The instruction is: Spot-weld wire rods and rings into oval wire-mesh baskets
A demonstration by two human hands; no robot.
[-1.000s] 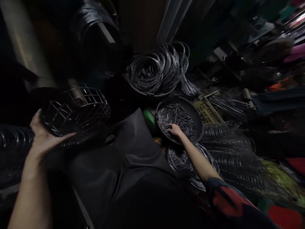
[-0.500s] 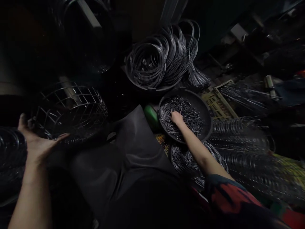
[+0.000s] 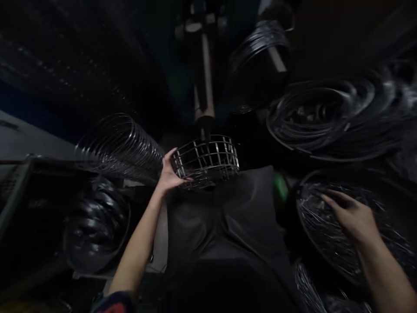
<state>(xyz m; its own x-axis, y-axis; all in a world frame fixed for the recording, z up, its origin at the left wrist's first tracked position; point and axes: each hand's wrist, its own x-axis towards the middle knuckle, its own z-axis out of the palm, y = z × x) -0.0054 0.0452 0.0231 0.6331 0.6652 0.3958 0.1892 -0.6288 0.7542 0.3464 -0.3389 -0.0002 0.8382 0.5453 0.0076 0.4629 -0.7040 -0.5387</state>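
A round wire basket (image 3: 216, 161) sits at the middle, in front of a machine's rod, with crossing hoops and uprights. My left hand (image 3: 170, 176) grips its left side, the fingers up along the wall and the thumb lower down. At the right, my right hand (image 3: 353, 215) is over a dark round pan (image 3: 301, 208) full of short wire pieces (image 3: 322, 234). Its fingers are drawn together near the pan's left part. Blur and darkness hide what lies between those fingertips.
A machine arm (image 3: 206, 74) rises behind the basket. Wire coils fill a large pan (image 3: 309, 152) at the back right. A row of wire rings (image 3: 122, 143) and a bundle of coiled wire (image 3: 97, 221) stand at the left. Dark cloth (image 3: 228, 230) covers my lap.
The view has swung left. My left hand, spread beside the basket before, is now on its side. My right hand is still at the pan of wire pieces, its fingers less sunk among them.
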